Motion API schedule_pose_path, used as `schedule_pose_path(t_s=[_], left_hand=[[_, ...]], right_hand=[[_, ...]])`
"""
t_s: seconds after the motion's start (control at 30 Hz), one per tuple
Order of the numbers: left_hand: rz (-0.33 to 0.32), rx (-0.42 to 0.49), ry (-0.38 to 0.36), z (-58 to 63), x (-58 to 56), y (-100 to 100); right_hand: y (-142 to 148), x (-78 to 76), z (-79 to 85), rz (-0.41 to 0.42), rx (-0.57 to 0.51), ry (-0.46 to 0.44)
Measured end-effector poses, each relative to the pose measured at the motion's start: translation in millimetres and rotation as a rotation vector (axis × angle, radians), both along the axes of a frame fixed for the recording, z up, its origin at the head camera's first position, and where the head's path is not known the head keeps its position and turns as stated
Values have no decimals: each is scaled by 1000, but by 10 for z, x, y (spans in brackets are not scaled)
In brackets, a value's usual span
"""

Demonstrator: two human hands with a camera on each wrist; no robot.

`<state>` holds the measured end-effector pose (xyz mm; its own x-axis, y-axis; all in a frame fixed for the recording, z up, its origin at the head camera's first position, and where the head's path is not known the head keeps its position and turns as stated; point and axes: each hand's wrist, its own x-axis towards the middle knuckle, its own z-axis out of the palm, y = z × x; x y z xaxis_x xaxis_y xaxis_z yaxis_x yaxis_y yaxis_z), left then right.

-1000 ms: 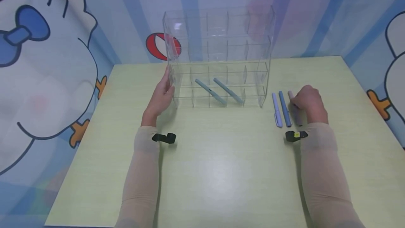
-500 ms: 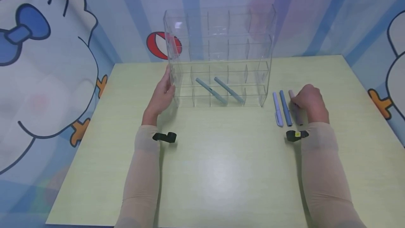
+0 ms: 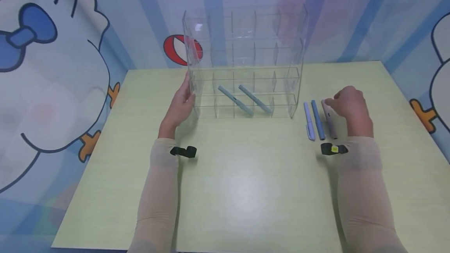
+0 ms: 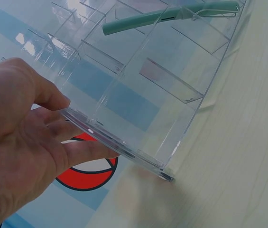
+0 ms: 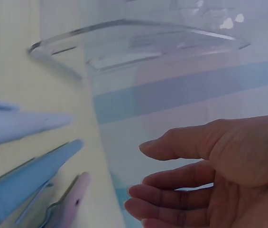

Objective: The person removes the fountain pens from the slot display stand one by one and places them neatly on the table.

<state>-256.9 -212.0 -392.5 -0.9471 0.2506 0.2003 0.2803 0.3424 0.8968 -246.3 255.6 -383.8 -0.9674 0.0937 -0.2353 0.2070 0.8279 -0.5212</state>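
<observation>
My left hand (image 3: 178,106) holds the left side panel of a clear acrylic pen rack (image 4: 119,142), thumb at the front edge and fingers along the outside. Two grey-green pens (image 3: 234,99) lie slanted in the rack's lower compartments. To the right of the rack, a lavender pen (image 3: 309,122), a blue pen (image 3: 318,120) and a mauve pen (image 3: 330,124) lie side by side on the table. My right hand (image 3: 351,106) is beside the mauve pen's far end. In the right wrist view its fingers (image 5: 171,197) are loosely bent, with nothing between them and the thumb.
The pale wood table (image 3: 246,190) meets a patterned wall (image 3: 147,18) behind the rack. A wall with a cartoon figure closes off the left side, and another wall stands at the right. Black wrist cameras (image 3: 183,151) sit on both sleeves.
My right hand has shifted slightly away and to the right, so more of the mauve pen shows. The left hand still holds the rack, and the pens lie as before.
</observation>
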Motion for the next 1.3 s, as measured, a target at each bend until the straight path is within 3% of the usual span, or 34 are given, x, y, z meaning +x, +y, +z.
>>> schedule_pose_path(t_s=[0.3,0.53,0.77,0.97,1.3], left_hand=[[6,-13,-6,7,6,3],[12,-21,-5,6,13,-4],[13,-25,1,33,34,8],[17,-30,2,72,28,23],[14,-14,-1,10,-19,28]], right_hand=[[-191,166,305,20,-27,174],[-459,229,387,12,-119,277],[-795,201,369,81,-181,396],[-1123,91,321,182,-160,482],[-1518,-112,42,301,-134,417]])
